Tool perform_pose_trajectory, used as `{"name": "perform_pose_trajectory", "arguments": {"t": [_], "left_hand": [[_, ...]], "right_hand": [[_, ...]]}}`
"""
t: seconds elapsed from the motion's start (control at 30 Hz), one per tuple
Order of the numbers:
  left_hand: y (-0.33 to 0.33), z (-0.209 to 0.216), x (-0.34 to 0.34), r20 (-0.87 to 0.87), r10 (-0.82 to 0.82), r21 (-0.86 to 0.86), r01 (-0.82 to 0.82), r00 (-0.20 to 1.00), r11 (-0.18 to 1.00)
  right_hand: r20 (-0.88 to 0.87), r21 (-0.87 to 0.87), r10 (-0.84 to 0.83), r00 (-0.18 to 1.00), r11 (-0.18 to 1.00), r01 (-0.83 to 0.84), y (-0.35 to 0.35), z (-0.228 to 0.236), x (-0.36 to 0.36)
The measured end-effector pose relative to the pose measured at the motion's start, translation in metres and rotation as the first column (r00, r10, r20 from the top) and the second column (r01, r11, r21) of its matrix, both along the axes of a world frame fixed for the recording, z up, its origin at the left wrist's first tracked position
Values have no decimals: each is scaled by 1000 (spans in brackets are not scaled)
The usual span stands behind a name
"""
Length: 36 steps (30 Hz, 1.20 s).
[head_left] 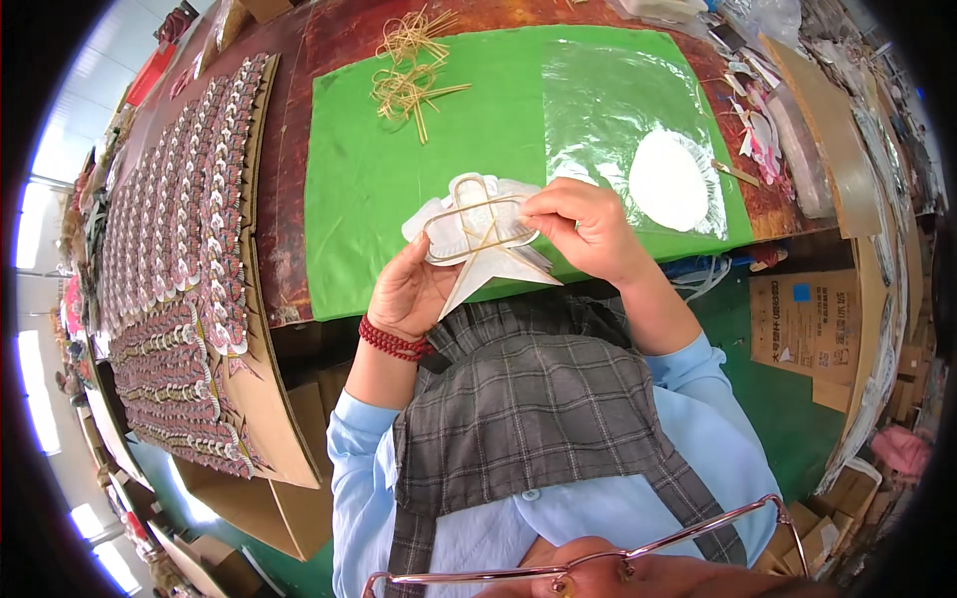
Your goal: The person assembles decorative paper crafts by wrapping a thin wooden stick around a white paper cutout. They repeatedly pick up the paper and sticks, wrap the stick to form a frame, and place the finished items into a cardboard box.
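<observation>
Above the near edge of the green work mat (379, 199) I hold a small white kite (488, 269), its forked tail pointing toward me. A thin bamboo frame (469, 210) of bent loops and crossed strips lies over its back. My left hand (404, 289) grips the kite's left side between thumb and fingers, with most of the fingers hidden beneath it. At the right end of the frame, the thumb and fingertips of my right hand (588, 224) are pinched together on the bamboo and the kite's edge.
Bundled bamboo frames (409, 85) lie at the mat's far side. On clear plastic sheeting (588, 100) to the right is a round white patch (670, 181), perhaps paste, with a small stick (736, 173) beside it. Cardboard (284, 439) at left carries rows of patterned pieces (189, 199).
</observation>
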State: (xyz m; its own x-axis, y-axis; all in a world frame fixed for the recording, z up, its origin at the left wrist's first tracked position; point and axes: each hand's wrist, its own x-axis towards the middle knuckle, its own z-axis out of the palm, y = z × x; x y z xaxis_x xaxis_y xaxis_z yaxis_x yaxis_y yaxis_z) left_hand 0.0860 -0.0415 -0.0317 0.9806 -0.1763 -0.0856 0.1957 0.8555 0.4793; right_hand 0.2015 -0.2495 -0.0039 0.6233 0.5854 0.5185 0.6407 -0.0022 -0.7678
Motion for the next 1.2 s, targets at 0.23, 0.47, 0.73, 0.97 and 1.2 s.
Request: {"name": "perform_pose_trajectory", "arguments": {"t": [0.23, 0.47, 0.73, 0.97, 1.2], "left_hand": [[2, -1, -2, -5, -5, -20, 5, 1000, 1000], [-2, 0, -4, -5, 13, 37, -13, 1000, 999], [2, -6, -9, 2, 13, 79, -13, 1000, 997], [1, -7, -9, 9, 22, 74, -22, 1000, 997], [0, -8, -8, -12, 19, 59, -18, 1000, 998]], "right_hand": [[2, 0, -10, 1000, 1000, 10, 3, -4, -2], [34, 3, -15, 999, 1000, 15, 1, -2, -5], [-7, 19, -1, 1000, 1000, 1, 2, 0, -9], [0, 4, -3, 1000, 1000, 3, 2, 1, -10], [31, 18, -20, 999, 1000, 19, 2, 1, -9]]}}
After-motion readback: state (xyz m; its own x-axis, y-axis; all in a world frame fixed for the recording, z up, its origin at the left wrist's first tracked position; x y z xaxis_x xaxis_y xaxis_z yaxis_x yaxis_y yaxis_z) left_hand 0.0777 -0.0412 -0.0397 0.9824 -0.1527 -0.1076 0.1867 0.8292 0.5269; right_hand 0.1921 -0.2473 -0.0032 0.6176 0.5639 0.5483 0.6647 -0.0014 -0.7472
